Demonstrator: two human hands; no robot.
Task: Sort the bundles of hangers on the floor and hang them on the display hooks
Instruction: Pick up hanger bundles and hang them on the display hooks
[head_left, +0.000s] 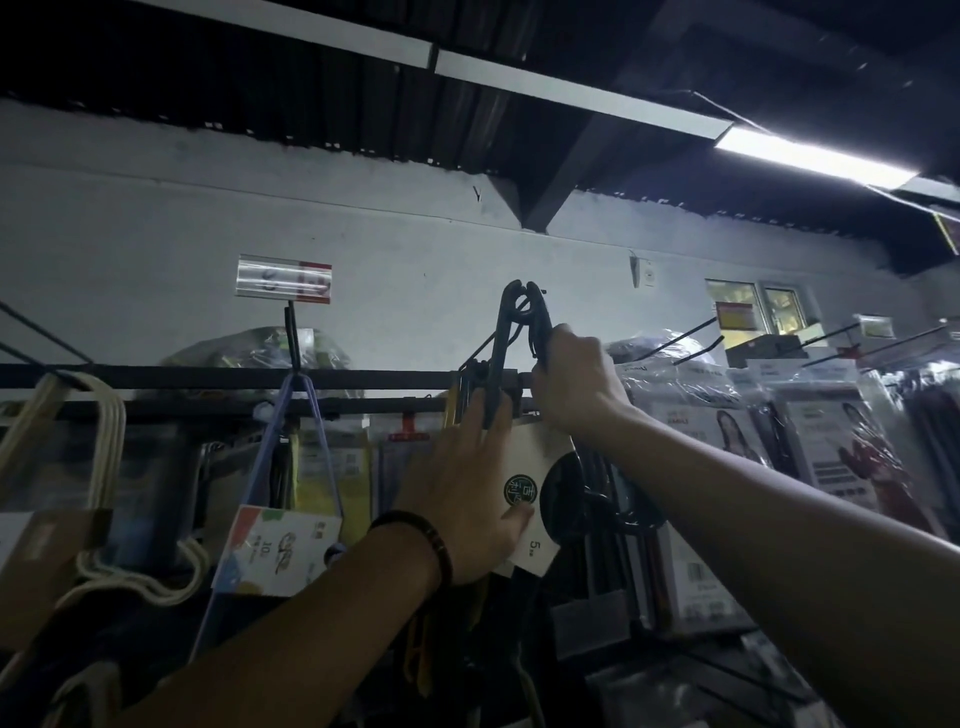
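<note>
Right hand (571, 384) curls tight round the glossy black hanger bundle (503, 338), its curved hooks up by a thin wire display hook (475, 356). Left hand (467, 499) lies flat, fingers straight, thumb pressing the matte cardboard sleeve (540, 449).

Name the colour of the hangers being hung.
The hangers are black; the head view shows them best.

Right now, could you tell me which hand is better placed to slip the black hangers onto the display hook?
Likely right. The right hand grips the black hangers just under their hooked tops, beside the display hook; the left hand sits lower, pressing flat on the label card.
</note>
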